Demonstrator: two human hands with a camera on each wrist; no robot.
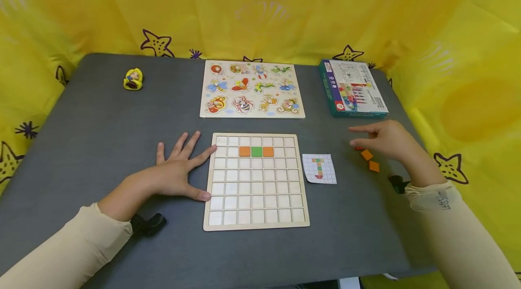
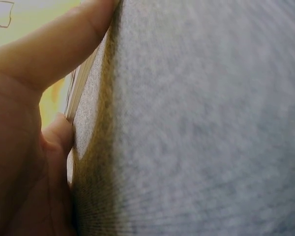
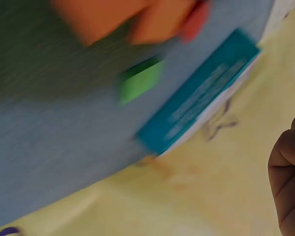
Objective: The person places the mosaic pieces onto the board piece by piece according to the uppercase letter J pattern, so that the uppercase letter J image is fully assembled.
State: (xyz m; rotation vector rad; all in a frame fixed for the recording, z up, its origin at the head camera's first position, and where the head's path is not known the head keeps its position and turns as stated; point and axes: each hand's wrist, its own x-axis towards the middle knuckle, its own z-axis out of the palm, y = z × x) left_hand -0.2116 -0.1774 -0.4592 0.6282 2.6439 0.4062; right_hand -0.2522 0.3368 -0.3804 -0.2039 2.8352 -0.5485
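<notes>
"Where's everything, from your seat?"

"I'm taking the grid board (image 1: 257, 188) as my clock's centre. The left hand (image 1: 175, 171) is at nine, fingers spread, thumb and forefinger touching the board's edge. The right hand (image 1: 386, 139) is between two and three, its thumb and forefinger apart, with nothing that I can see between them."

"And the loose pieces?"

"Two orange tiles (image 1: 374, 167) and a red piece (image 1: 360, 148) lie on the desk (image 1: 175, 253) just short of three o'clock, close to the right hand. My right wrist view adds a loose green tile (image 3: 142, 86), between that cluster and the teal box (image 3: 199, 96), but it's blurred, so I wouldn't swear to the spacing."

"How would you manage the pickup?"

"I'd call it a fingertip pinch: come straight down over one tile, take it by opposite edges, leave its neighbours alone. (Flat pieces tend to skid, so I'd go light.)"

"And the other side?"

"I'd use that thumb and forefinger as a gentle brace, so pressure can't shove the board toward three. The inset row (image 1: 257, 151) of orange, green, orange sits toward twelve; I'd avoid brushing it, or the patterned card (image 1: 319, 171) just beside the board at three."
</notes>
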